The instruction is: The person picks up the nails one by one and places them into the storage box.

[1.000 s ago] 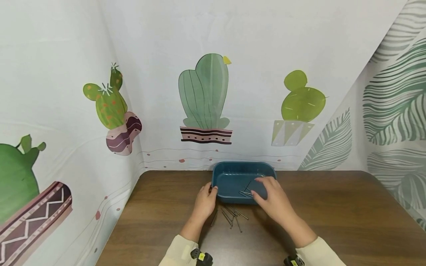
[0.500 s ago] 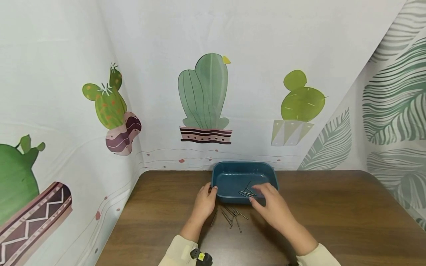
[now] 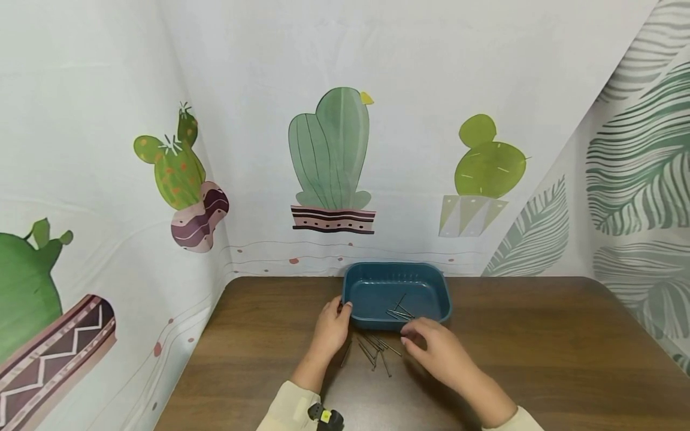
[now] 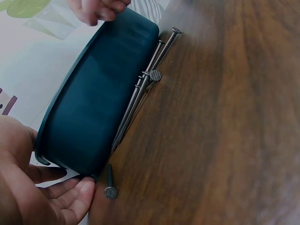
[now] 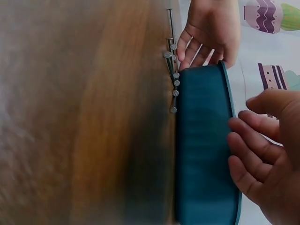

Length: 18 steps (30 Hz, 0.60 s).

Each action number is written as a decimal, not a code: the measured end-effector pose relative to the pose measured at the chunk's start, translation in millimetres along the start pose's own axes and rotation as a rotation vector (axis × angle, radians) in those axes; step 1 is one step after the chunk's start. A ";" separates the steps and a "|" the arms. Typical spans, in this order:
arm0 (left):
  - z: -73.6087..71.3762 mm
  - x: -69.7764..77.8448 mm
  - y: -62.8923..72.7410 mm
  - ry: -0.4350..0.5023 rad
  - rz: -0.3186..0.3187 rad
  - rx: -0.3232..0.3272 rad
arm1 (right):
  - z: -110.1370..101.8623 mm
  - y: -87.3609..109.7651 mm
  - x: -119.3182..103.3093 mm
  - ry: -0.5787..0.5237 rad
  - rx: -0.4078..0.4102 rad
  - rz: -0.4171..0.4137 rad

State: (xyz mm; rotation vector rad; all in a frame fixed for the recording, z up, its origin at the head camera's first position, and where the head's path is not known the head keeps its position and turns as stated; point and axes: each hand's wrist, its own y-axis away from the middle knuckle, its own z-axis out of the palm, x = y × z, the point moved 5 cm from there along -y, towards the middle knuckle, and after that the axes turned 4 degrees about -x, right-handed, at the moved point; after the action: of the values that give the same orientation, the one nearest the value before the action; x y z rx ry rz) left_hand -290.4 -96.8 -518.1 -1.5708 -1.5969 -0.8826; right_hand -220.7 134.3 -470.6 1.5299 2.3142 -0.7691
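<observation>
While the tray (image 3: 372, 294) is gripped at its left end by the left hand (image 3: 331, 326), the right hand (image 3: 439, 350) is seen empty and relaxed near the front rim (image 3: 377, 322), in the head view. Nails (image 3: 400, 313) are held inside; loose nails (image 3: 377, 345) are strewn in front on the table (image 3: 539, 341). In the left wrist view, one nail (image 4: 110, 190) is shown beside the gripping fingers (image 4: 75, 199). In the right wrist view, bent fingers (image 5: 253, 154) are shown beside the tray.

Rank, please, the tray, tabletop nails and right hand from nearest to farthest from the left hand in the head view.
1. Tray: left end gripped by the left hand.
2. Nails: just right, on the table.
3. Right hand: farther right, beyond the nails.
</observation>
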 end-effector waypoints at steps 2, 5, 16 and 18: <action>0.0 -0.7 -0.4 -0.005 0.002 0.001 | 4.0 0.8 -0.4 0.003 -0.034 -0.002; -0.1 -1.0 -0.8 -0.010 0.007 0.004 | 9.5 1.5 -0.4 0.012 -0.085 -0.008; -0.4 0.0 -0.4 -0.010 0.004 0.001 | 22.2 1.5 0.4 0.045 -0.209 -0.016; -0.5 0.5 0.0 -0.010 0.004 0.003 | 23.5 1.2 1.1 0.037 -0.223 -0.002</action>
State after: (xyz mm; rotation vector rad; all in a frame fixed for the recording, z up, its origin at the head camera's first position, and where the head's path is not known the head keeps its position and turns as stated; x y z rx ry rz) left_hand -290.4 -96.9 -517.4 -1.5785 -1.6006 -0.8715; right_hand -221.7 122.4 -490.9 1.4543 2.3378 -0.4673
